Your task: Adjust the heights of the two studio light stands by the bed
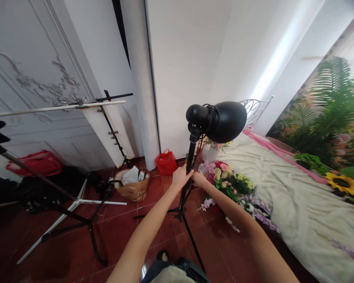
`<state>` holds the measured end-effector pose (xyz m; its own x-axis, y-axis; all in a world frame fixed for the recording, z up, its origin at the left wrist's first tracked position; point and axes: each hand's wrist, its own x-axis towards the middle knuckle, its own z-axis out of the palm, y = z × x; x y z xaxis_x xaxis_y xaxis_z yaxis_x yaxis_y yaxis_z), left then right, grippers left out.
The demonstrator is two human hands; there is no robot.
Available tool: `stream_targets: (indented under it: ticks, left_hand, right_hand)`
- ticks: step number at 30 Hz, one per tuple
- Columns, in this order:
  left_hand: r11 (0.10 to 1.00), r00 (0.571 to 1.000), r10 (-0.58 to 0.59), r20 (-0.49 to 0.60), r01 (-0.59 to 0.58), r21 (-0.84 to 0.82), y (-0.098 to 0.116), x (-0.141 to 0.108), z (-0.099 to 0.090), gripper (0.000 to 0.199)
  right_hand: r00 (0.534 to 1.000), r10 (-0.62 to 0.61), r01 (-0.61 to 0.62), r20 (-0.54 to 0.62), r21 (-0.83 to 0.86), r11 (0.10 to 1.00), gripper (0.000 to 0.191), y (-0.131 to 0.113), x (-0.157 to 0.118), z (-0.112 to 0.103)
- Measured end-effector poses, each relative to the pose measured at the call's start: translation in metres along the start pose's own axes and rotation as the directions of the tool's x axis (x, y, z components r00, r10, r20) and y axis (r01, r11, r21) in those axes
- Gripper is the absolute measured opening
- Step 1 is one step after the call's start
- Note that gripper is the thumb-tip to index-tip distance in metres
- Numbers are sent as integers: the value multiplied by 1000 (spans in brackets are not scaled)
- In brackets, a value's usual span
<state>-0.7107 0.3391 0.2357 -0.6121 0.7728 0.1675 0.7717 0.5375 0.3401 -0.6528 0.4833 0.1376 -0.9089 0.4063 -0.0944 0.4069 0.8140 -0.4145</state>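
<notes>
Straight ahead stands a black light stand (pixel 182 200) on spread tripod legs. A black studio lamp (pixel 228 122) with a dome reflector sits on its top, tilted to the right, with a dark cable coiled behind the reflector. My left hand (pixel 180 177) is closed around the stand's pole below the lamp. On the pole's right side, slightly lower, my right hand (pixel 199 179) is closed at the stand, its fingertips partly hidden. Just right of that hand lies a bunch of artificial flowers (pixel 224 173).
At left, other stands (pixel 90 226) spread their legs over the red tiled floor (pixel 153 251). A wicker basket (pixel 134 190) and a red bag (pixel 166 162) stand near the wall. To the right is a bed with a cream cover (pixel 283 177) and a sunflower (pixel 343 183).
</notes>
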Motion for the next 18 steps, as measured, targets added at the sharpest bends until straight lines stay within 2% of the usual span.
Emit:
stream_targets:
  ticks: [3,5,9,12,14,18]
  left_hand:
    - [1000,1000,1,-4,-1,-6,0,1,2,52]
    - [1000,1000,-2,-4,2,-11,-1,2,3,51]
    - [1000,1000,-2,-15,2,-14,-1,3,5,47]
    - [1000,1000,12,-26,-12,-8,-1,3,5,46]
    - [1000,1000,12,-25,-12,-4,0,2,4,47]
    - [1000,1000,4,-18,-4,-6,1,1,4,48]
  right_hand:
    - [969,-183,151,-165,-190,970,28,3,-22,18]
    - [954,-218,159,-205,-268,950,36,2,-25,24]
    - [975,-96,32,-201,-300,953,55,-3,-12,21]
    - [980,-7,-55,-201,-302,952,50,-4,-6,23]
    - [967,6,-81,-254,-285,955,45,-4,-9,31]
    - [914,51,-153,-403,-224,963,46,-5,-19,47]
